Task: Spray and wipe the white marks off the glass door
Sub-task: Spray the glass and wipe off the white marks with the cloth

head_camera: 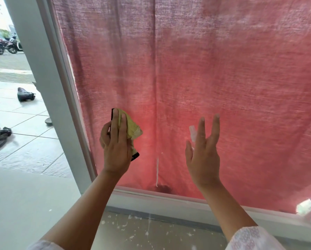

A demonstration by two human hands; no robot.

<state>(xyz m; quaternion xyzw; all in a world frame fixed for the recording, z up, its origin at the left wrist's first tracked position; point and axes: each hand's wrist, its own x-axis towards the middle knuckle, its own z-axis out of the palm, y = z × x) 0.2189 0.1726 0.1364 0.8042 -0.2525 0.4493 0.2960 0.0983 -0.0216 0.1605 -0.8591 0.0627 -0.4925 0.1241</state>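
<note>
The glass door [205,69] fills the view, with a pink-red curtain hanging behind it. A thin vertical white streak [157,171] runs down the lower glass, with a tiny white dot just above it. My left hand [115,141] presses a yellow-green cloth [133,129] with a black edge flat on the glass, left of the streak. My right hand [203,152] is raised to the right of the streak with two fingers stretched up. A small clear spray bottle [193,133] peeks out from behind its palm, mostly hidden.
The door's white frame [70,109] slants down the left, and its bottom rail [169,197] crosses below my hands. Paint-spattered floor [142,230] lies at my feet. Dark shoes [25,94] sit on the tiled pavement outside, motorbikes far beyond. A bright blurred object [306,208] sits bottom right.
</note>
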